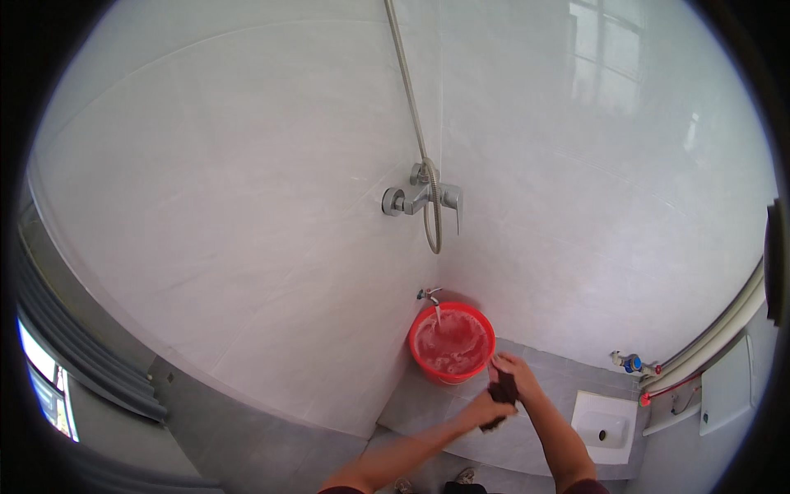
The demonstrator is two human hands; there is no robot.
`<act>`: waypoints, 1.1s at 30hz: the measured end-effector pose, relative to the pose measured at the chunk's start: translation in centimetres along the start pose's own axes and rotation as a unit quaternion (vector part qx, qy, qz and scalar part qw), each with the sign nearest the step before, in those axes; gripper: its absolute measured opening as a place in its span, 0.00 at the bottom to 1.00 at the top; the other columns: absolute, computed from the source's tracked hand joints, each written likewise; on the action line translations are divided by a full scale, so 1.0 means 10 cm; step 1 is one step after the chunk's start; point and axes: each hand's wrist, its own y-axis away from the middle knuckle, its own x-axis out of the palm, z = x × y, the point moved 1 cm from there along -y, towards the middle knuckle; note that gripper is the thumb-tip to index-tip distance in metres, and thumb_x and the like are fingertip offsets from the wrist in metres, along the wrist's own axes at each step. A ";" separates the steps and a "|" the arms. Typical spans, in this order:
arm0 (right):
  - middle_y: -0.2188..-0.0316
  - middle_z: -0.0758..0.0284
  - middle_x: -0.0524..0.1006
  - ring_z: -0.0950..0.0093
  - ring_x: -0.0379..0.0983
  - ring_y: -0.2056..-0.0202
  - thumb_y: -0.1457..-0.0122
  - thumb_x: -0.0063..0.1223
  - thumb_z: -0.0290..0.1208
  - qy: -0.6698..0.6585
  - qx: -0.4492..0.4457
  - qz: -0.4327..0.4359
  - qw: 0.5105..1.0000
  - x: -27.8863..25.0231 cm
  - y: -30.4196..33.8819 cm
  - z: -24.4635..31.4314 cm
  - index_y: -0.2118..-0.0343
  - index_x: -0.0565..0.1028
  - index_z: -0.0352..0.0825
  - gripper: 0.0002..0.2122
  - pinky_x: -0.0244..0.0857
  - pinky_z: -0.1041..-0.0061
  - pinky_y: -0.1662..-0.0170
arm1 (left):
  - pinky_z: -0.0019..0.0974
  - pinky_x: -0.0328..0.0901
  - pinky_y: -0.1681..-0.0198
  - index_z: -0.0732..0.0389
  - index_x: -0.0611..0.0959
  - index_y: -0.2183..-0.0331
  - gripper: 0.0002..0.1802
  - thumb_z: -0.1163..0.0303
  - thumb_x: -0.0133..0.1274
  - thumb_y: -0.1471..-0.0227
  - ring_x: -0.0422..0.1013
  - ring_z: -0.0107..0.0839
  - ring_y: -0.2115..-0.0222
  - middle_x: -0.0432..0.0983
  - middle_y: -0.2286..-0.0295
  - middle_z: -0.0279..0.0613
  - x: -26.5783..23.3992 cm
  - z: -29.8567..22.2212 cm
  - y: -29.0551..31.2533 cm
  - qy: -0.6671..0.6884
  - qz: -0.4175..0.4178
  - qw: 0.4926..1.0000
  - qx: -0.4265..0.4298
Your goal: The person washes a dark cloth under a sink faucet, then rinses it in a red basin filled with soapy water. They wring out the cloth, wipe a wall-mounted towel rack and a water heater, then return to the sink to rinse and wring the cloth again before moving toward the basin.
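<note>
My left hand (490, 408) and my right hand (517, 375) are both closed on a dark brown bunched thing, which looks like a wet cloth (504, 389). The right hand grips its upper end, the left its lower part. Both hands are just right of and nearer to me than a red bucket (426, 370), apart from its rim. Cloudy, foamy water (453, 342) stands high in the bucket. A stream runs into it from a small wall tap (430, 295).
A chrome shower mixer (424, 198) with a looped metal hose (406, 78) is fixed in the corner above the bucket. To the right, a white squat toilet (603, 424) is set into the grey tiled floor (527, 449). Valves (634, 363) and pipes run along the right wall.
</note>
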 end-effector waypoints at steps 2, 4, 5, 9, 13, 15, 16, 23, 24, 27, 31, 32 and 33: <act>0.80 0.73 0.70 0.80 0.66 0.78 0.40 0.54 0.38 0.137 -0.094 -0.048 0.985 0.24 -0.46 0.14 0.69 0.75 0.32 0.12 0.62 0.77 0.73 | 0.35 0.64 0.77 0.62 0.77 0.74 0.17 0.60 0.65 0.61 0.70 0.29 0.82 0.73 0.82 0.36 -0.29 0.08 -0.21 -0.098 -0.201 0.971 0.081; 0.82 0.69 0.73 0.78 0.69 0.78 0.42 0.53 0.36 0.280 -0.162 -0.130 0.937 0.22 -0.84 0.24 0.72 0.76 0.29 0.13 0.63 0.75 0.73 | 0.42 0.68 0.73 0.65 0.77 0.67 0.23 0.58 0.64 0.60 0.75 0.39 0.77 0.77 0.77 0.43 -0.51 -0.21 -0.34 -0.115 -0.175 0.978 0.001; 0.82 0.65 0.75 0.76 0.70 0.78 0.43 0.53 0.35 0.343 -0.184 -0.166 0.906 0.31 -1.02 0.30 0.74 0.77 0.27 0.13 0.64 0.73 0.73 | 0.45 0.69 0.71 0.65 0.75 0.64 0.24 0.58 0.63 0.58 0.76 0.42 0.74 0.77 0.75 0.46 -0.63 -0.21 -0.41 -0.182 -0.235 0.955 0.016; 0.79 0.57 0.77 0.68 0.75 0.76 0.45 0.53 0.34 0.419 -0.200 -0.260 0.847 0.31 -1.50 0.39 0.73 0.77 0.26 0.12 0.67 0.69 0.69 | 0.56 0.69 0.65 0.69 0.70 0.57 0.29 0.58 0.58 0.53 0.76 0.55 0.66 0.78 0.70 0.54 -0.84 -0.34 -0.63 -0.325 -0.331 0.882 0.083; 0.72 0.51 0.79 0.56 0.77 0.67 0.45 0.53 0.35 0.470 -0.198 -0.290 0.810 0.32 -1.74 0.23 0.70 0.78 0.28 0.13 0.69 0.61 0.62 | 0.58 0.69 0.64 0.70 0.67 0.55 0.26 0.61 0.54 0.49 0.76 0.58 0.65 0.78 0.70 0.56 -0.95 -0.15 -0.81 -0.400 -0.358 0.836 0.112; 0.69 0.50 0.79 0.52 0.76 0.63 0.45 0.52 0.36 0.496 -0.192 -0.296 0.794 0.32 -1.83 0.16 0.68 0.78 0.28 0.13 0.69 0.58 0.59 | 0.58 0.69 0.66 0.67 0.67 0.54 0.27 0.57 0.53 0.48 0.76 0.57 0.66 0.78 0.68 0.55 -1.01 0.02 -1.00 -0.406 -0.377 0.828 0.084; 0.67 0.50 0.79 0.51 0.76 0.62 0.45 0.52 0.36 0.497 -0.180 -0.293 0.796 0.30 -1.88 0.15 0.67 0.78 0.29 0.13 0.68 0.56 0.57 | 0.58 0.69 0.68 0.66 0.68 0.54 0.28 0.55 0.52 0.48 0.76 0.57 0.67 0.78 0.67 0.55 -1.03 0.08 -1.09 -0.408 -0.387 0.824 0.072; 0.67 0.47 0.78 0.48 0.75 0.61 0.44 0.53 0.38 0.408 -0.210 -0.197 0.867 0.16 -1.84 0.26 0.61 0.74 0.30 0.15 0.68 0.58 0.58 | 0.54 0.70 0.69 0.65 0.67 0.54 0.33 0.53 0.59 0.53 0.77 0.53 0.68 0.74 0.57 0.57 -1.04 0.08 -1.26 -0.433 -0.406 0.804 0.032; 0.64 0.50 0.78 0.55 0.75 0.60 0.44 0.55 0.40 0.403 -0.210 -0.188 0.871 0.00 -1.86 0.24 0.57 0.73 0.31 0.18 0.68 0.61 0.57 | 0.53 0.70 0.69 0.66 0.67 0.54 0.35 0.52 0.61 0.56 0.77 0.52 0.69 0.73 0.57 0.58 -0.94 -0.01 -1.19 -0.423 -0.424 0.801 0.014; 0.54 0.58 0.74 0.66 0.74 0.55 0.42 0.57 0.44 0.185 -0.087 -0.074 0.976 -0.54 -1.75 0.08 0.42 0.63 0.36 0.28 0.71 0.68 0.57 | 0.52 0.71 0.65 0.67 0.68 0.54 0.42 0.50 0.66 0.62 0.77 0.51 0.67 0.72 0.57 0.61 -0.93 0.02 -1.07 -0.319 -0.454 0.831 0.049; 0.49 0.62 0.72 0.64 0.71 0.51 0.38 0.52 0.48 0.103 0.019 0.011 0.994 -0.59 -1.11 -0.26 0.38 0.59 0.38 0.31 0.71 0.60 0.54 | 0.50 0.64 0.48 0.69 0.68 0.53 0.44 0.51 0.68 0.65 0.66 0.57 0.50 0.66 0.53 0.64 -0.78 0.14 -0.69 -0.180 -0.492 0.852 0.000; 0.47 0.63 0.71 0.64 0.71 0.50 0.38 0.52 0.49 0.039 0.010 0.048 0.998 -0.43 -0.95 -0.31 0.38 0.59 0.38 0.30 0.71 0.58 0.52 | 0.50 0.62 0.47 0.69 0.68 0.53 0.43 0.52 0.68 0.65 0.64 0.58 0.48 0.65 0.52 0.64 -0.75 0.16 -0.61 -0.211 -0.515 0.831 0.007; 0.46 0.63 0.71 0.64 0.70 0.49 0.38 0.50 0.50 -0.036 0.063 0.112 0.991 -0.25 -0.84 -0.36 0.39 0.60 0.38 0.30 0.68 0.57 0.49 | 0.50 0.63 0.48 0.70 0.68 0.52 0.44 0.53 0.68 0.65 0.62 0.55 0.46 0.61 0.49 0.65 -0.75 0.14 -0.53 -0.186 -0.484 0.854 -0.042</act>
